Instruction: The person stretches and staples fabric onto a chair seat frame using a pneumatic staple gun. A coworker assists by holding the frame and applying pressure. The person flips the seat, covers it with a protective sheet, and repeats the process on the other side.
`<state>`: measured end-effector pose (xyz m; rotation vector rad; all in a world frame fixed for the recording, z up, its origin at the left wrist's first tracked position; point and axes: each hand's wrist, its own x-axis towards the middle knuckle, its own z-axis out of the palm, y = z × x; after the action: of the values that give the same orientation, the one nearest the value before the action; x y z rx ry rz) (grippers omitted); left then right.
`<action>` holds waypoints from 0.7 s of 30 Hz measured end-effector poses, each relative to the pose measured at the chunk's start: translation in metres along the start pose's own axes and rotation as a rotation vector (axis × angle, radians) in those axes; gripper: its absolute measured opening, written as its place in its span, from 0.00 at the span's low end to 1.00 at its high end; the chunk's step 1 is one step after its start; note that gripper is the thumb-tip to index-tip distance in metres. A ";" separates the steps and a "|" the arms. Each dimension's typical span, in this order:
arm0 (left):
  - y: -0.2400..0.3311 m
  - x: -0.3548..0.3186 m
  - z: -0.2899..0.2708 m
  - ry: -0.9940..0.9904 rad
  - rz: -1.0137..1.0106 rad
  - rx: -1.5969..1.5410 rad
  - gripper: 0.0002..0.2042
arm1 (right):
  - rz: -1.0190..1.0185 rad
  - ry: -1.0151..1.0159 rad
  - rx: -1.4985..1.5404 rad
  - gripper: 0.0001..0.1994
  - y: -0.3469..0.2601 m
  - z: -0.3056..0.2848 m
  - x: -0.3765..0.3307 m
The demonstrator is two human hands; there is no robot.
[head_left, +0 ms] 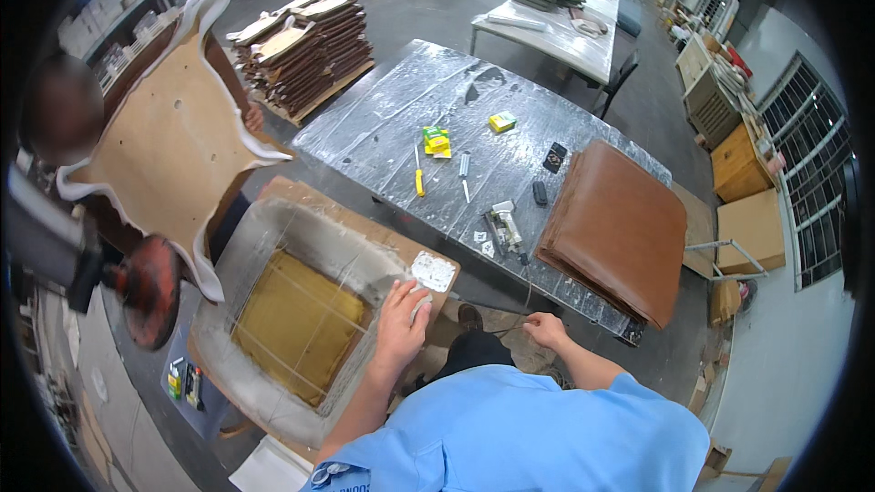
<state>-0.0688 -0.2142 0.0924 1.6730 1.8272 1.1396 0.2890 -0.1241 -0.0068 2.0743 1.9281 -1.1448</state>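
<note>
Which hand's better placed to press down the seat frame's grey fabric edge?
Left. The left hand already rests on the seat frame corner; the right hand is off to the side, closed on a thin cord.

Browns, greys and one blue shirt

The left hand (399, 319) rests on a grey-padded seat frame (273, 310) with mustard-yellow webbing centre; tan-brown leather covers (615, 228) lie on the silvery-grey plastic-wrapped table (401, 118); yellow-green small boxes (437, 139); light-blue shirt (538, 437).

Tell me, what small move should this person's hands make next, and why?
Probably draw the dark cord tighter with the right hand. That hand grips the cord, while the left hand presses flat on the grey fabric edge of the seat frame, holding it down.
</note>
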 end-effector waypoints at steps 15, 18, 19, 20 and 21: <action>-0.015 0.027 0.065 -0.120 -0.334 0.577 0.17 | 0.186 0.279 0.035 0.13 0.061 -0.179 0.227; -0.010 0.029 0.066 -0.064 -0.231 0.623 0.15 | 0.156 0.170 -0.084 0.17 0.044 -0.204 0.262; -0.009 0.029 0.066 -0.043 -0.171 0.632 0.14 | 0.071 0.176 -0.085 0.19 0.040 -0.209 0.270; -0.008 0.028 0.065 -0.064 -0.199 0.657 0.14 | 0.066 0.168 -0.108 0.21 0.036 -0.213 0.276; -0.006 0.027 0.065 -0.070 -0.179 0.669 0.14 | 0.122 0.153 -0.147 0.23 0.033 -0.217 0.281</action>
<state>-0.0281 -0.1690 0.0557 1.7862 2.4168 0.3973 0.3953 0.2153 -0.0235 2.2209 1.8544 -0.8161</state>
